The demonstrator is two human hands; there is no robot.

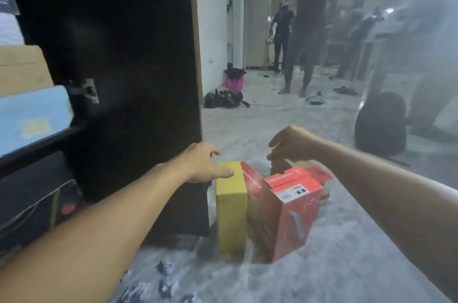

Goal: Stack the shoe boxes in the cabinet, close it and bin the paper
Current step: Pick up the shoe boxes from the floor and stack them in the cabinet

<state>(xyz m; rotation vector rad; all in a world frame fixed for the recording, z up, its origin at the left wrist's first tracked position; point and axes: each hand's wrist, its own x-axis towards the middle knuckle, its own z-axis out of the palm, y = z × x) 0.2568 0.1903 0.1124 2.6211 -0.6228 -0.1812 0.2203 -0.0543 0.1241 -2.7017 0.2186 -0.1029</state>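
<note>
Crumpled scraps of paper (164, 268) lie on the pale floor (347, 265) nearest the camera, not yet binned; no bin can be seen. Just beyond them, a cluster of shoe boxes stands on end beside the open cabinet: a yellow box (231, 206) touching a red box (292, 208), with what looks like another red one (251, 176) wedged between and a brown one (280, 165) behind, though the blur makes the count uncertain.

The left hand (205, 164) rests with loosely spread fingers on the top end of the yellow box, thumb along its edge. The right hand (290, 144) hovers, fingers curled downward, over the brown box at the back; whether it touches cannot be told.

By this showing the job is partly done. In the cabinet, at far left, a light blue box (34, 114) sits on a shelf with a tan box (23, 69) stacked on it and more above, while a black box (37, 198) fills the space below. The dark cabinet door (138, 54) stands wide open. The floor boxes, the closing and the paper all remain.

Beyond, other people (309, 30) stand in the hazy room, bags (225, 99) on the floor.
</note>
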